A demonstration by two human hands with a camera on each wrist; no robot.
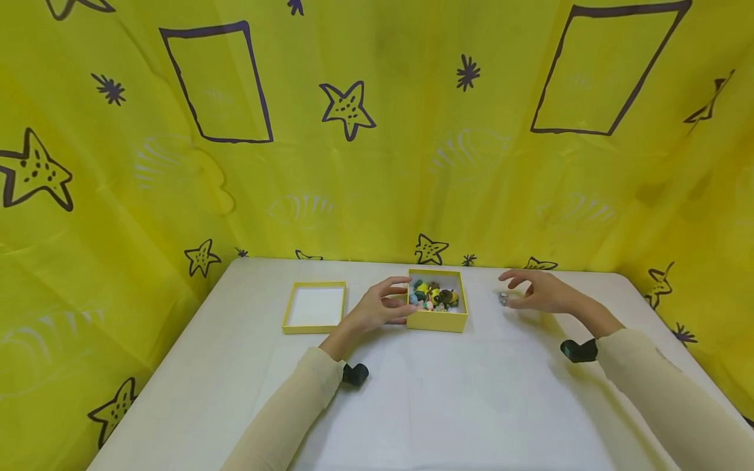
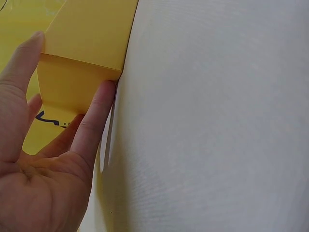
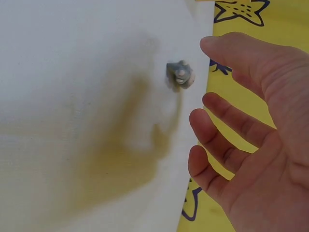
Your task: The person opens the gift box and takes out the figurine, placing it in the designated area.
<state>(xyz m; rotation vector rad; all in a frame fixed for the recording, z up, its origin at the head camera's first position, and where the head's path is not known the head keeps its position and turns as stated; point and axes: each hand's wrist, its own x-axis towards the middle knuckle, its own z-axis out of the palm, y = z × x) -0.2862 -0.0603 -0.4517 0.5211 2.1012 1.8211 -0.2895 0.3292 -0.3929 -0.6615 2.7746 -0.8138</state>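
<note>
The small grey toy (image 1: 503,299) is near the far edge of the white table (image 1: 471,405), between the middle of that edge and the far right corner. It looks blurry, so it is hard to tell if it lies on the table or just above it. It is probably very light and hard, and maybe a bit slippery, with small parts that might snap. The best place to hold it would be its fattest part, with a thumb and 1 finger.

The right hand (image 1: 544,292) is just beside it. In the right wrist view its fingers bend a little and spread, with a gap between them and the toy, so they pinch nothing. The right arm (image 1: 665,392) slants in over the right side of the table.

To the left sits a yellow box (image 1: 436,321), close to the middle of the far edge, with a pile of tiny coloured toys (image 1: 436,296) inside. It seems to be card, light and stiff, best held by its side walls. The left hand (image 1: 374,307) touches its left side, thumb and fingers spread apart, palm turned to the box.

Further left, nearer the far left corner, lies a shallow yellow lid (image 1: 315,304) with its white inside facing up. Behind the table hangs a yellow cloth (image 1: 383,196) with dark stars (image 1: 347,110).
</note>
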